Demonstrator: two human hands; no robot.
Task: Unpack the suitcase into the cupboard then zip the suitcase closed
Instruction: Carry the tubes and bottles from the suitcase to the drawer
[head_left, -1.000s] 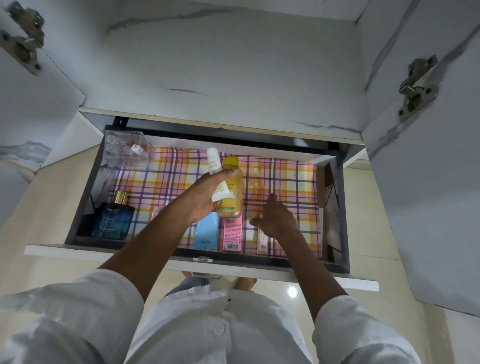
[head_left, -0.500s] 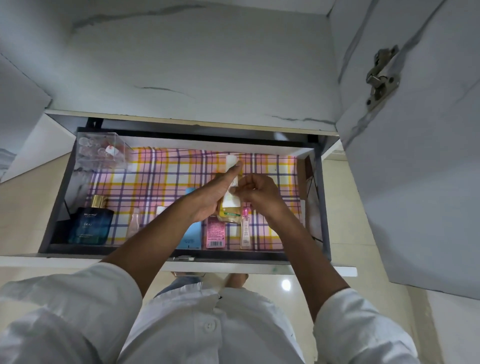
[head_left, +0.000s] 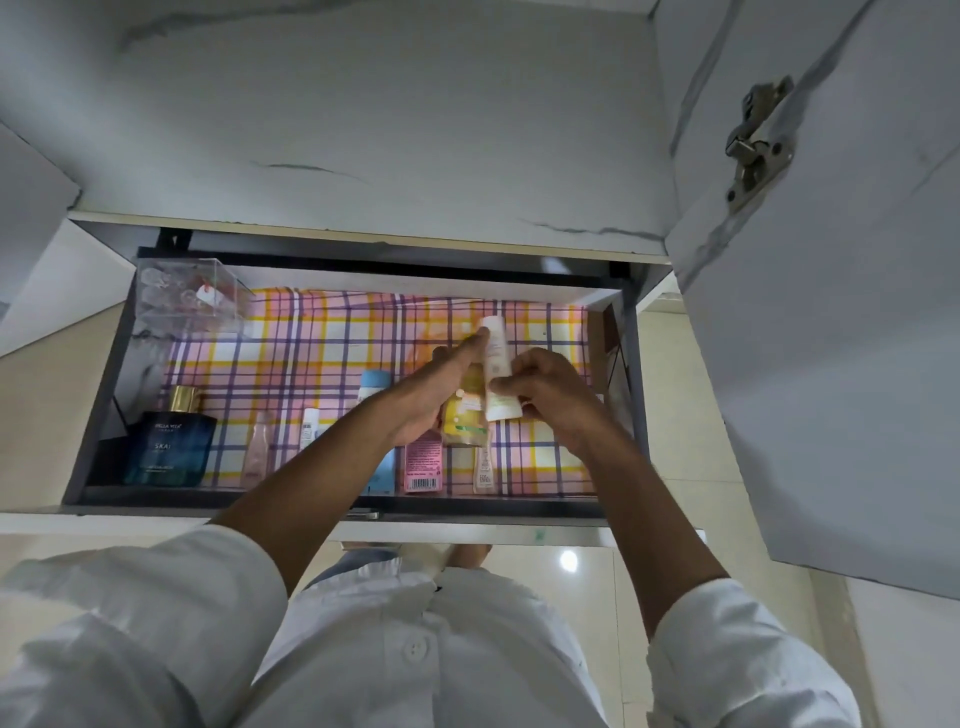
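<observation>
Cupboard drawer (head_left: 98, 415), pulled open, lined with plaid paper (head_left: 322, 358); white marbled cupboard doors stand at either side. Contents: blue perfume bottle (head_left: 171, 447), clear acrylic box (head_left: 187, 296), pink carton (head_left: 423, 462), small tubes. Item in transfer: white tube (head_left: 497, 374), slim, pale printed label, cap end pointing to the drawer's back, long axis running front to back and slightly tilted. It is held above the drawer's right-centre, between both hands. Left hand (head_left: 431, 400): grip closed round a yellow bottle (head_left: 465, 415), forefinger laid along the tube's upper part. Right hand (head_left: 545, 400): grip pinched on the tube's lower end, directly right of it and judged the nearer for setting it down.
</observation>
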